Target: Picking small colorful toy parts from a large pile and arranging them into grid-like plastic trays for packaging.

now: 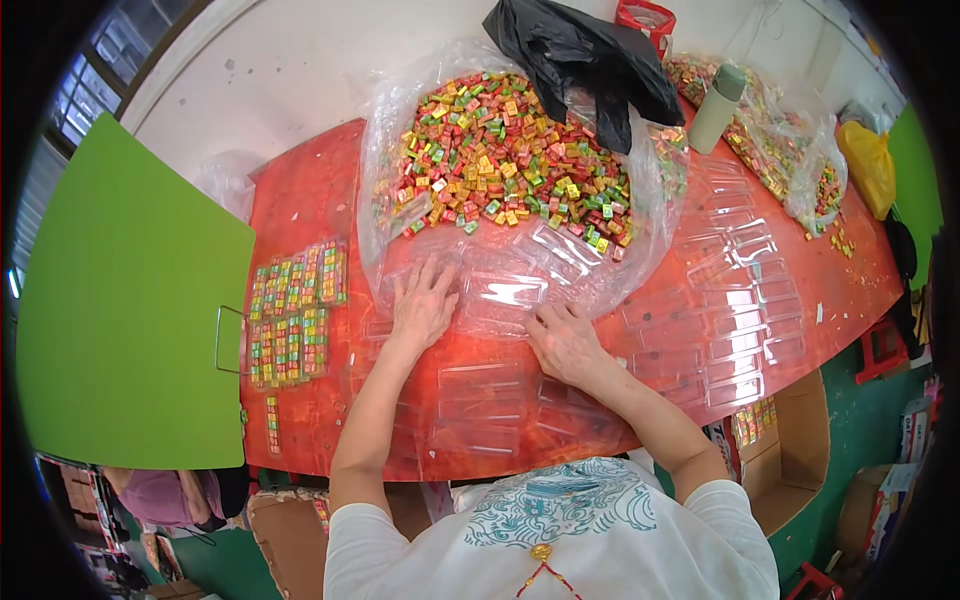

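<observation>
Left hand point(425, 305) is spread palm-down, fingers apart and gripping nothing I can see, at the near side of the big clear plastic bag point(373, 205). Right hand point(563, 342) is curled by its edge; honestly can't tell if it's pinching film. That bag holds a heap of small red, yellow and green blocks point(490, 165) on the red surface point(300, 200). Done: some filled clear trays point(290, 347) off left. Left to do, I'd guess: loads, with empty clear plastic trays point(735, 345) covering my right side.
</observation>
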`<state>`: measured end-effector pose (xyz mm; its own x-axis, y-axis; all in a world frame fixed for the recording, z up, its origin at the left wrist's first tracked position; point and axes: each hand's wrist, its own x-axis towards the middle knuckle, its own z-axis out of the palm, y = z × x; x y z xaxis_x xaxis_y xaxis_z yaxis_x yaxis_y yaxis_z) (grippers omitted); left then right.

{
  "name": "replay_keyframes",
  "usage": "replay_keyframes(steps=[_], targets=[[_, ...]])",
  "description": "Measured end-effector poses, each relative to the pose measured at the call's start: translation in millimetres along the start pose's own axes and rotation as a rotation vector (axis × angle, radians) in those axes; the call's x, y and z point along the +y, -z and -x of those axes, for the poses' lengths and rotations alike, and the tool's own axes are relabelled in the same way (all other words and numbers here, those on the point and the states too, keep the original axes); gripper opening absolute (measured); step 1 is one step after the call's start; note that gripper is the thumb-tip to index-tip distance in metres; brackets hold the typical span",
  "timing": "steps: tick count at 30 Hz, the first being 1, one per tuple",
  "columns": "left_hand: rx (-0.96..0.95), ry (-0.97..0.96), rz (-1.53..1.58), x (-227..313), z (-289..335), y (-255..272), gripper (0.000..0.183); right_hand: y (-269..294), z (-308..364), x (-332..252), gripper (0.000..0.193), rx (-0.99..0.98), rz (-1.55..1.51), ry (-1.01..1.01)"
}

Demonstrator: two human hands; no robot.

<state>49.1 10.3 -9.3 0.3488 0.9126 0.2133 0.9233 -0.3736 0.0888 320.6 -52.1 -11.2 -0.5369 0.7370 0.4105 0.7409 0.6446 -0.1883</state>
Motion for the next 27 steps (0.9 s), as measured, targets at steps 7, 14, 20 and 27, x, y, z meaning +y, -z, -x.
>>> replay_keyframes(steps=[7, 14, 20, 27], targets=[[-0.092, 0.080, -0.059, -10, -1, -1, 0.054, 3, 9, 8, 0.021, -0.026, 0.003, -0.023], [-0.102, 0.144, -0.166, -20, 35, 3, 0.053, 5, 8, 14, 0.018, -0.041, -0.024, -0.031], [-0.059, 0.184, -0.117, -18, 56, 1, 0.053, 0, 11, 14, 0.015, -0.019, -0.046, -0.044], [-0.024, 0.219, -0.011, -15, 39, 12, 0.054, 10, 15, 12, 0.022, -0.016, -0.068, -0.063]])
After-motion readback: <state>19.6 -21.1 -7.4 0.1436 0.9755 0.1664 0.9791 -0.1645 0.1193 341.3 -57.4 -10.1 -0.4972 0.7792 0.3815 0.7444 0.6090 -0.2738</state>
